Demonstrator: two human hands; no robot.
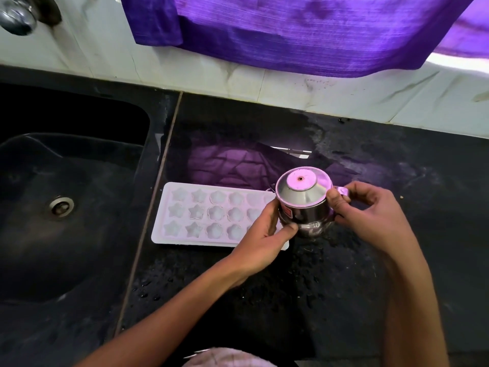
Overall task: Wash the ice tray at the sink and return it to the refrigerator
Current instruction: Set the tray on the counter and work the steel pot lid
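A white ice tray [206, 215] with star and flower shaped cells lies flat on the black counter, just right of the sink. Its right end is hidden behind my left hand. A small steel pot with a lid [304, 205] stands at the tray's right end. My left hand [267, 229] grips the pot's lower left side. My right hand [370, 215] pinches the pot's small handle or clasp at its right side.
The black sink [66, 197] with its round drain [60, 206] takes up the left. A steel tap [18, 18] shows at the top left. A purple curtain [304, 30] hangs over the tiled wall. The black counter [397, 168] is wet with scattered drops.
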